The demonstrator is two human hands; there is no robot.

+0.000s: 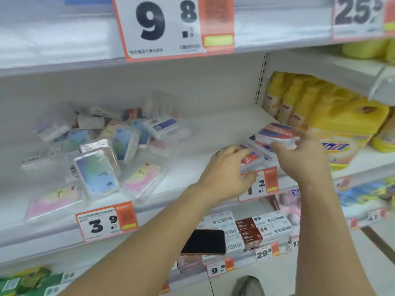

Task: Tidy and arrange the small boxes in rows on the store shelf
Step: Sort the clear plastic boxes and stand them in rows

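Right hand (299, 154) grips red-blue box (275, 133); tag (106, 223) reads 3.9.
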